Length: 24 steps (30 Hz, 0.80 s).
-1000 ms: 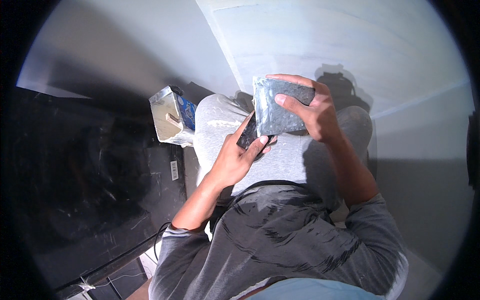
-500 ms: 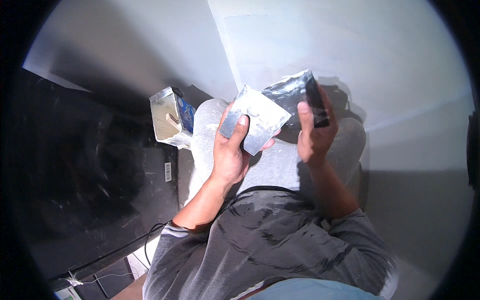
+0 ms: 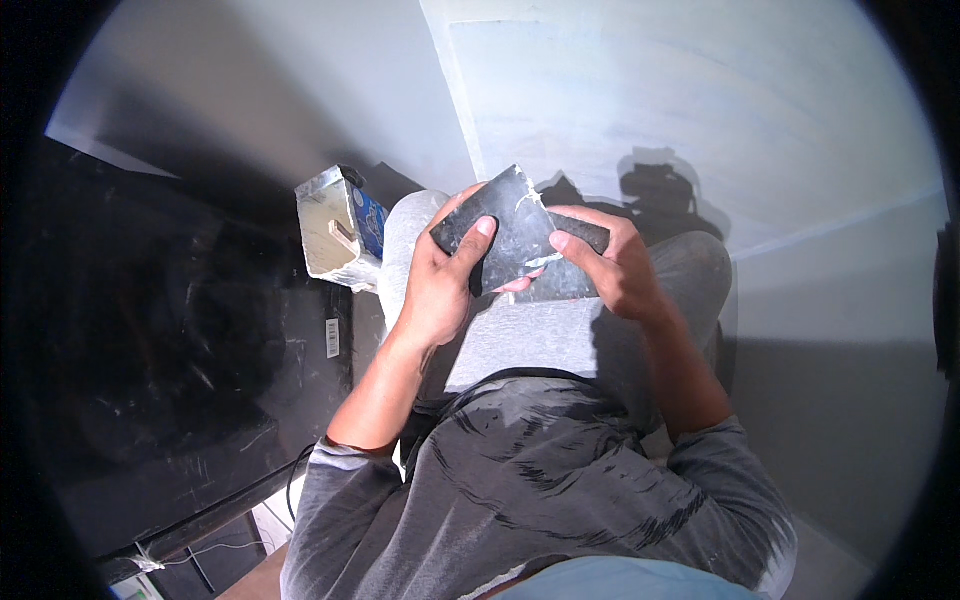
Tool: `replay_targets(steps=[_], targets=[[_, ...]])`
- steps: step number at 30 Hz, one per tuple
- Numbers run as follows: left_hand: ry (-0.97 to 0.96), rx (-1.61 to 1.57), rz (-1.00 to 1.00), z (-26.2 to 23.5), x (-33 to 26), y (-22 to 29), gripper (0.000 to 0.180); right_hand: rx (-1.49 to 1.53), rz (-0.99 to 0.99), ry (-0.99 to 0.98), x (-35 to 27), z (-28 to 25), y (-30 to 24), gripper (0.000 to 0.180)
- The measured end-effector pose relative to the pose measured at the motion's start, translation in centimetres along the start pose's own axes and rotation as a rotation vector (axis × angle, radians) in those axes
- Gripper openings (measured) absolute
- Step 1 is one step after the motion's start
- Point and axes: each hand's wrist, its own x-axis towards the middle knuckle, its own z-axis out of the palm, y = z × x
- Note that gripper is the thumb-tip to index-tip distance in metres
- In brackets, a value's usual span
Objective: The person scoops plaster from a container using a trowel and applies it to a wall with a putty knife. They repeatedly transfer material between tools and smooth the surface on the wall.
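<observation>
I sit with grey trousers (image 3: 540, 340) under my hands. Both hands hold a flat dark grey glossy packet (image 3: 515, 235) above my lap. My left hand (image 3: 440, 285) grips its left edge, thumb on top. My right hand (image 3: 615, 270) pinches its right side, with a second dark flat piece (image 3: 560, 285) beneath the fingers. I cannot tell whether that lower piece is a separate thing or part of the same packet.
An open carton (image 3: 338, 225) with a blue side stands just left of my knee. A large black scratched surface (image 3: 150, 360) with a small white label (image 3: 332, 337) fills the left. Pale walls (image 3: 700, 110) rise ahead and to the right.
The hands came apart with a silvery packet in the left and a dark item in the right, then came back together. Both now grip the dark packet, turned corner-up.
</observation>
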Motion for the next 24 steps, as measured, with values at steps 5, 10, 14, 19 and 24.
replay_targets(steps=[5, 10, 14, 19, 24], targets=[[0.077, -0.091, 0.044, -0.1, 0.1, 0.3, 0.045, 0.249, 0.038, 0.379, 0.3, 0.6, 1.7, 0.026], [0.088, -0.422, -0.182, -0.5, 0.0, -0.8, 0.037, 0.699, 0.052, 0.761, 1.6, 0.5, 1.9, 0.031], [0.006, -0.602, -0.486, 0.4, -0.3, -2.4, 0.032, 1.416, -0.090, 0.071, 1.6, -2.0, 9.0, 0.040], [-0.121, -0.764, -0.531, 3.0, -0.4, -3.9, 0.031, 1.132, 0.018, 0.183, 1.8, 2.3, 8.0, 0.043], [-0.048, -0.702, -0.397, 0.4, 1.5, -2.0, 0.032, 0.934, 0.232, -0.007, -1.5, 0.1, 6.0, 0.044]])
